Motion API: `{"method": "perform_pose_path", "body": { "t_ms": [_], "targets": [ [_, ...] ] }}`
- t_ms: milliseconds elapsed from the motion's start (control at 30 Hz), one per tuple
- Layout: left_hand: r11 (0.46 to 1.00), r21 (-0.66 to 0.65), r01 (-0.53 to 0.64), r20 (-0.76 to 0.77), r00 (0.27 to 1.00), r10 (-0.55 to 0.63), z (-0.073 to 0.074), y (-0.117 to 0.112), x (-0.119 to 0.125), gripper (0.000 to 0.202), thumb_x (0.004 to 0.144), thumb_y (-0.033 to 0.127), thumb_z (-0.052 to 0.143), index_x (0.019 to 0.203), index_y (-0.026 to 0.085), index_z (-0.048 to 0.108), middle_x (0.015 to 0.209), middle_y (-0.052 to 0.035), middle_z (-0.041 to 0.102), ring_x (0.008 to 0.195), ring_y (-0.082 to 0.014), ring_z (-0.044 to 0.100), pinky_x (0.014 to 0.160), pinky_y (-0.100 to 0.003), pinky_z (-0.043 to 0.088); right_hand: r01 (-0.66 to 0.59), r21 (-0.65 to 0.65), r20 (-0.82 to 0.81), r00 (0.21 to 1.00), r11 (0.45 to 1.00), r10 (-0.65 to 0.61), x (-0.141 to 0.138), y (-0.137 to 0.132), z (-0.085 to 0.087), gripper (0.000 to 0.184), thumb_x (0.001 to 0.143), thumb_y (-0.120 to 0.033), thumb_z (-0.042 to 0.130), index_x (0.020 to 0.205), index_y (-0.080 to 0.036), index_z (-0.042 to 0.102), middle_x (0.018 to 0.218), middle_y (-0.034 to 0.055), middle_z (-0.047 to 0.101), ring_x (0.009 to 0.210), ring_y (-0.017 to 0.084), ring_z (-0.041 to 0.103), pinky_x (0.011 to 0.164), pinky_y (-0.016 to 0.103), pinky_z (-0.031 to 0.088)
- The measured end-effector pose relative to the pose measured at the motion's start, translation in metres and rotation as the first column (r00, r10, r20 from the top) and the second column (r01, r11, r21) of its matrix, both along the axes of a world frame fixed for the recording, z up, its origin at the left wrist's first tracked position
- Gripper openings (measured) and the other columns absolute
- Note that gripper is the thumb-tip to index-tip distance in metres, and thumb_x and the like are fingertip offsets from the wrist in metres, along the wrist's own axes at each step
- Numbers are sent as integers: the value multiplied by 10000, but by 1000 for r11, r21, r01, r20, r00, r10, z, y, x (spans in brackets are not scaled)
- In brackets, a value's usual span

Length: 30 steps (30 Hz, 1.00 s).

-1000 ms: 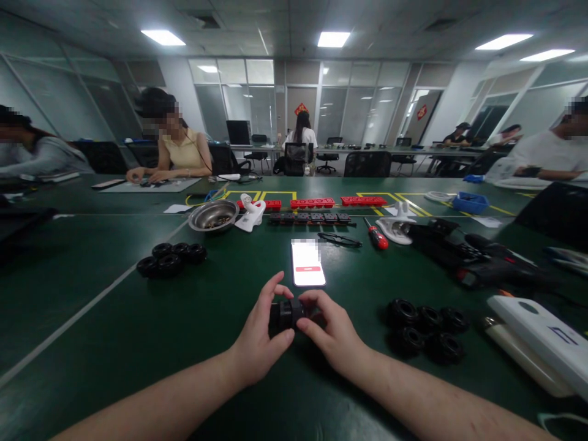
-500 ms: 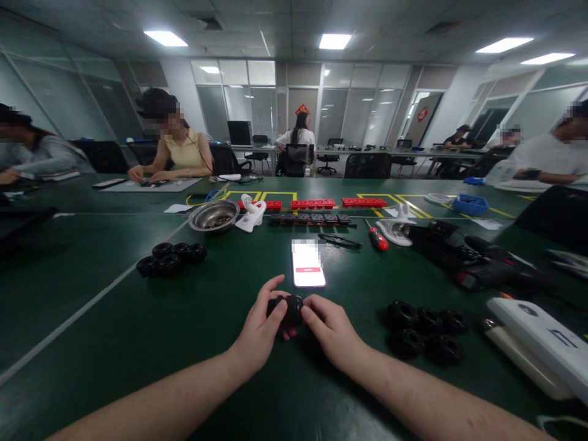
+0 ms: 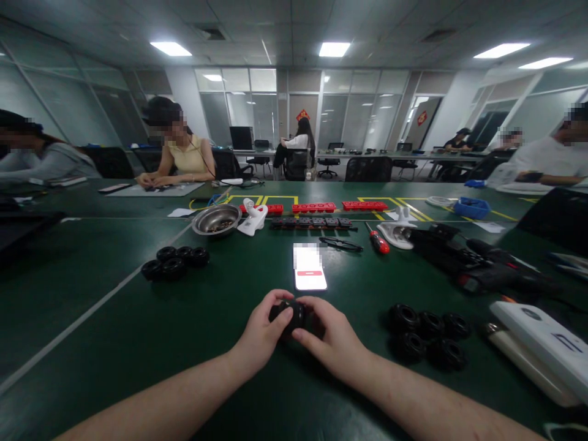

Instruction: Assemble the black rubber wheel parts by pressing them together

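A small black wheel (image 3: pixel 296 315) with a rounded, tyre-like rim is held over the near middle of the table. My left hand (image 3: pixel 265 324) is closed around its left side, the thumb lying across the front. From the right, my right hand (image 3: pixel 331 327) is curled about it, fingertips at the top and thumb low near its right edge. The fingers partly cover the wheel, so its far side is hidden. Just beyond both hands lies a phone (image 3: pixel 310 278) with a lit screen.
Black wheels (image 3: pixel 429 323) are grouped on the right, and more black wheels (image 3: pixel 172 266) on the left. Farther back are a metal bowl (image 3: pixel 215 229), red trays (image 3: pixel 313 208), a black strip (image 3: pixel 312 224), a screwdriver (image 3: pixel 379 242) and glasses-like black tool (image 3: pixel 340 245). A white device (image 3: pixel 542 337) lies right.
My right hand has opened its pinch and now reaches around the wheel's right side, thumb lower. The left hand's fingers have curled in over the top. The view has tilted slightly.
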<state>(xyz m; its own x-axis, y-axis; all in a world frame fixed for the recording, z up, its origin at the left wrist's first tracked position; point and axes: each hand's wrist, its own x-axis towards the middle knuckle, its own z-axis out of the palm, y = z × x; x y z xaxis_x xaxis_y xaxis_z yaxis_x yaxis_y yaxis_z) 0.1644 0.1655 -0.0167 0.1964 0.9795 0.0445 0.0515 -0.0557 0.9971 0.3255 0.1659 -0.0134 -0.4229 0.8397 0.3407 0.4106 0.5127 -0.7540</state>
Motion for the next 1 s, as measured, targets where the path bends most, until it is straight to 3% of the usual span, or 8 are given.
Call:
{"method": "perform_pose_path", "body": {
  "t_ms": [100,233,367,467,533,700,833,1000],
  "targets": [
    [998,-60,-11,28,1000,13,0,2,-1,251,774,349,450,978,204,444,818,-10,527,749,-177,546,615,-297,463,-21,41,35,999,999,19,-1,-1,1,375,723,-209,586,1073,-217,450,957,50,521,774,168,509,659,298,447],
    [985,-169,26,84,996,-11,0,5,-1,299,776,382,440,1023,214,424,819,-11,514,733,-177,553,565,-287,475,-78,125,66,995,989,70,-1,-2,3,379,703,-139,576,1053,-218,453,998,54,477,895,186,473,771,325,415],
    [991,-130,24,105,994,-10,0,3,-2,322,754,350,485,1034,219,395,781,3,509,711,-174,562,586,-297,483,26,85,33,999,996,-29,-1,-1,3,497,673,-253,626,1107,-194,392,1011,69,497,889,207,477,769,355,411],
    [995,-91,-27,89,995,35,0,2,-1,356,748,353,494,1055,219,374,794,2,501,741,-179,556,626,-306,486,95,2,111,989,995,-95,0,3,1,255,750,-305,549,965,-177,497,836,42,547,736,180,505,648,314,429],
    [993,-112,-34,95,994,45,0,3,0,368,747,375,486,1060,219,369,811,-3,494,756,-188,557,627,-316,490,86,16,170,982,996,-87,0,4,0,161,767,-296,533,870,-172,538,772,32,553,703,173,504,628,303,424],
    [976,-218,-15,88,995,35,2,7,1,357,763,436,412,1030,201,393,802,-19,508,659,-177,561,524,-294,473,-29,179,146,989,983,2,1,2,1,385,740,-194,555,1107,-193,441,1030,67,518,931,194,474,814,336,389],
    [981,-175,-78,69,993,92,3,5,2,336,747,370,465,1032,209,393,814,-12,492,695,-177,554,540,-274,465,42,141,125,990,989,-59,2,1,1,511,710,-290,595,1160,-187,377,1063,84,502,940,216,472,808,364,391],
    [996,-77,-35,74,996,40,-3,3,1,415,722,294,522,1090,237,338,872,-5,463,733,-164,536,584,-281,480,81,25,212,974,996,-84,1,7,-3,168,789,-326,501,842,-169,532,768,37,563,709,179,511,637,316,418]
  ]
}}
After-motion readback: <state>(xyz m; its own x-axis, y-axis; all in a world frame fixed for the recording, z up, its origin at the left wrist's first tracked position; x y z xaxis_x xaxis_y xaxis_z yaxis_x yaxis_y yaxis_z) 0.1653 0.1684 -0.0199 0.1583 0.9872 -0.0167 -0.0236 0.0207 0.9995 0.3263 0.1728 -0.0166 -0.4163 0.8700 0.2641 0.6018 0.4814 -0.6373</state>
